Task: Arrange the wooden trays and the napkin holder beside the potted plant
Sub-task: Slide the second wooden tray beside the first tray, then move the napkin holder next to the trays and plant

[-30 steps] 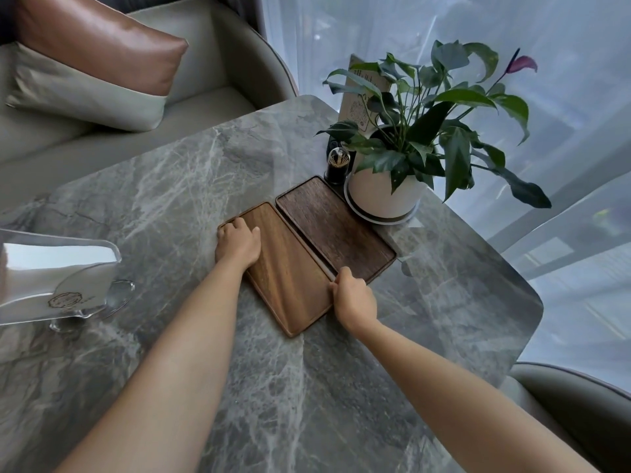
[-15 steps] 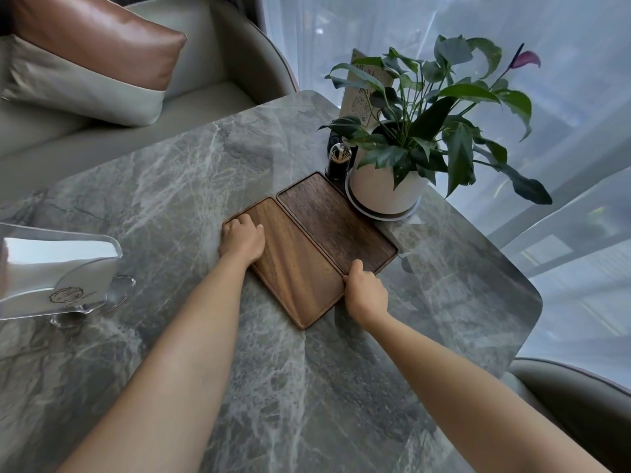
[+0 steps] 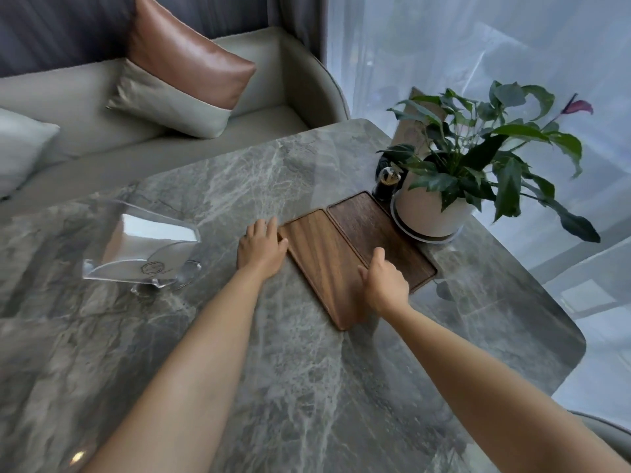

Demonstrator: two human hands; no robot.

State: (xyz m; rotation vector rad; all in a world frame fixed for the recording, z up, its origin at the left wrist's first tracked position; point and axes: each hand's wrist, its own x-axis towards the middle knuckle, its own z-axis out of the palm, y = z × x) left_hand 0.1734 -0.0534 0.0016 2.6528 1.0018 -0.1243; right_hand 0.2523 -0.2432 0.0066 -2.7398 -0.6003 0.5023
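Two wooden trays lie side by side on the marble table. The darker tray touches the saucer of the potted plant. The lighter tray sits to its left. My left hand rests flat on the table against the lighter tray's far left corner, fingers extended. My right hand hovers over the near ends of both trays, fingers loosely curled with nothing in them. A clear acrylic napkin holder with white napkins stands apart at the left.
A small dark toothpick jar and a brown card stand sit behind the trays by the plant. A sofa with cushions runs along the table's far side. Sheer curtains hang at the right.
The view has swung left, bringing the napkin holder further into sight. My left hand has slid off the lighter tray to its left edge. My right hand has lifted from the tray ends.
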